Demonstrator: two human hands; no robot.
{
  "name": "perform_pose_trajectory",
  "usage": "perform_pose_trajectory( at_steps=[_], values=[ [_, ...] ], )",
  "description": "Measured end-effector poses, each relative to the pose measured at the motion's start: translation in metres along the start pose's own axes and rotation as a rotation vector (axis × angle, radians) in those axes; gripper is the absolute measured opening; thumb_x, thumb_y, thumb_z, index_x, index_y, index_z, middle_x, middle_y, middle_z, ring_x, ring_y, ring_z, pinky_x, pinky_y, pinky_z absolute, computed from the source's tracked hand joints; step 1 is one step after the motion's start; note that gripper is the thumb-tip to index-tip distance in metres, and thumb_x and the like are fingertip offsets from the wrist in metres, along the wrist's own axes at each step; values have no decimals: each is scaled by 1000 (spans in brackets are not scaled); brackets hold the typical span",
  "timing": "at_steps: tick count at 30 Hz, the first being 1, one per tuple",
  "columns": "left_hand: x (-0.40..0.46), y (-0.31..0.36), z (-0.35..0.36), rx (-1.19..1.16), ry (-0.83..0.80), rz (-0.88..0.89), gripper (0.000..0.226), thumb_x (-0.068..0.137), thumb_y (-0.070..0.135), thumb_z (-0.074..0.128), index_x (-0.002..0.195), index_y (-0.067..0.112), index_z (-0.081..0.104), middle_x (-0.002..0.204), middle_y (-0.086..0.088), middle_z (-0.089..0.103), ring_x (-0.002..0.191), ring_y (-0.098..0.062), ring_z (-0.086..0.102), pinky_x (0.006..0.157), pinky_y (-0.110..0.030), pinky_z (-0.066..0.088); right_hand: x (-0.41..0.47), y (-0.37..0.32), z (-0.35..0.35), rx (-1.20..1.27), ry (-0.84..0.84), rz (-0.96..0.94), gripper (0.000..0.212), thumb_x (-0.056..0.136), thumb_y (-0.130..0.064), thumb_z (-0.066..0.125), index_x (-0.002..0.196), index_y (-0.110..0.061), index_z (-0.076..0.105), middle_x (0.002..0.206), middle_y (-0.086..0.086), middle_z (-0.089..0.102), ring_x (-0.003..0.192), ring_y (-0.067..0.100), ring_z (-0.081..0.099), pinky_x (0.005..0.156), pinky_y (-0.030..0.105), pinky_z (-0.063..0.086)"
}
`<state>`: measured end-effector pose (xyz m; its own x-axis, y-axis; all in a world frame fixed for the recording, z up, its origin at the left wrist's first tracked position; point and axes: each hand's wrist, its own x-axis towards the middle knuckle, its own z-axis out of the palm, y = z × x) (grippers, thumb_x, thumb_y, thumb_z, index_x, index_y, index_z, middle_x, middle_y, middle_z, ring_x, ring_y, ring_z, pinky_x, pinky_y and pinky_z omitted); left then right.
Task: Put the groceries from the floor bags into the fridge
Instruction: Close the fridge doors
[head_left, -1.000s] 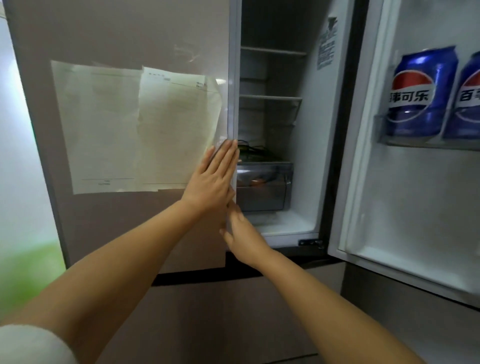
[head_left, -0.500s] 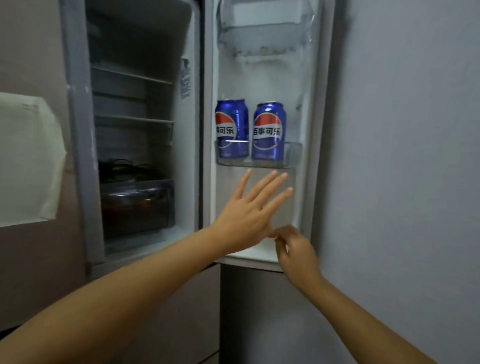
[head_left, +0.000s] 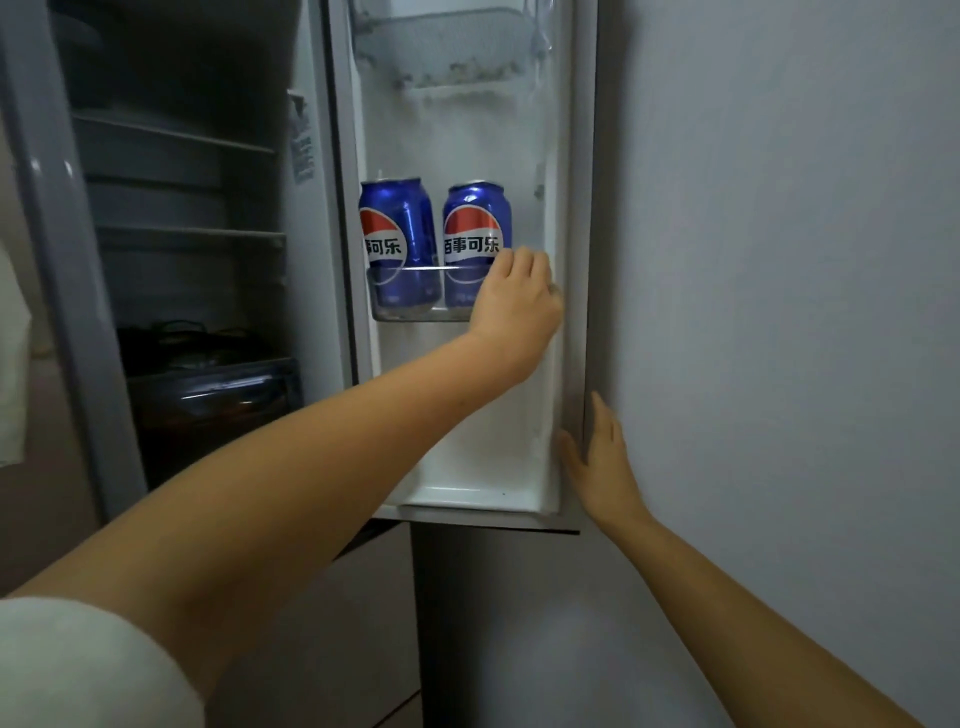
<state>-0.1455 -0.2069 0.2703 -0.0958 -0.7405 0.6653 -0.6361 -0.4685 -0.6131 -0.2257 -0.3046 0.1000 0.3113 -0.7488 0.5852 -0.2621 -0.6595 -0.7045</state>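
Note:
The fridge's right door (head_left: 457, 415) stands swung open against the wall. Its clear door shelf (head_left: 410, 313) holds two blue Pepsi cans, one on the left (head_left: 397, 223) and one on the right (head_left: 475, 218). My left hand (head_left: 517, 301) reaches across, its fingers curled over the right end of that shelf, just beside the right can. My right hand (head_left: 597, 457) lies lower on the door's outer edge, fingers straight and thumb on the inner face. No grocery bags or groceries are in view.
The dark fridge compartment (head_left: 182, 234) shows glass shelves and a clear drawer (head_left: 218, 395) with something dark on top. A grey wall (head_left: 779, 260) is right behind the open door. A sheet of paper (head_left: 13, 364) hangs on the left door. A lower drawer front (head_left: 493, 623) lies below.
My view swung right from the left door to the open right door. My left hand went from flat and spread to curled on the door shelf. My right hand moved to the door's edge.

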Motion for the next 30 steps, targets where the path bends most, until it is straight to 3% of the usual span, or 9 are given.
perform_pose_trajectory(
  at_steps=[5, 10, 14, 17, 19, 22, 25, 30],
  values=[
    [-37, -39, 10, -146, 163, 28, 65, 84, 7, 58, 143, 9, 32, 129, -18, 44, 117, -35, 42, 102, -44, 34, -14, -8, -6, 15, -29, -27, 74, 96, -36, 46, 152, -18, 1, 160, 2, 3, 146, 18, 12, 112, 26, 14],
    [-99, -97, 18, -242, 243, -8, 60, 83, 15, 65, 138, 17, 45, 127, -20, 51, 110, -38, 50, 95, -49, 42, -53, -34, 7, 124, -104, -176, 83, 91, -39, 55, 149, -28, -4, 160, -4, -1, 142, 5, 7, 117, 29, 12],
    [-144, -132, 22, -391, 196, -160, 52, 87, 30, 47, 138, 19, 45, 133, -19, 47, 122, -38, 43, 104, -53, 38, -92, -64, 36, 163, -88, -309, 92, 83, -53, 58, 140, -47, -14, 156, -15, -9, 139, 1, 2, 114, 28, 12],
    [-171, -132, 12, -451, 259, -331, 52, 89, 34, 39, 138, 18, 43, 147, -19, 35, 137, -36, 30, 113, -53, 28, -107, -81, 56, 115, -131, -481, 90, 80, -65, 44, 138, -52, -23, 149, -27, -14, 140, -1, -4, 112, 23, 9],
    [-182, -116, 4, -341, 316, -206, 52, 92, 33, 41, 142, 21, 36, 153, -16, 27, 144, -32, 18, 117, -53, 15, -111, -90, 70, 77, -181, -622, 88, 85, -62, 41, 142, -45, -24, 154, -18, -16, 141, -1, -5, 113, 24, 13],
    [-191, -99, 4, -133, 157, 107, 49, 95, 39, 33, 142, 25, 37, 155, -8, 27, 146, -25, 13, 117, -54, 3, -105, -104, 95, 53, -269, -760, 82, 92, -55, 39, 150, -27, -12, 160, 1, -2, 145, 6, 4, 117, 31, 20],
    [-210, -119, 29, 9, -89, 100, 49, 96, 43, 24, 131, 25, 53, 155, -5, 29, 147, -26, 9, 115, -60, 0, -93, -116, 124, 33, -349, -799, 78, 91, -57, 36, 149, -22, -4, 157, 0, 11, 143, 10, 13, 117, 41, 22],
    [-258, -179, 83, 164, -151, 81, 51, 94, 45, 29, 134, 22, 52, 152, -9, 35, 143, -25, 20, 113, -58, 15, -73, -134, 194, -214, -368, -872, 68, 92, -49, 27, 149, -26, -1, 158, -5, -4, 145, 12, -7, 118, 47, 4]
  ],
)
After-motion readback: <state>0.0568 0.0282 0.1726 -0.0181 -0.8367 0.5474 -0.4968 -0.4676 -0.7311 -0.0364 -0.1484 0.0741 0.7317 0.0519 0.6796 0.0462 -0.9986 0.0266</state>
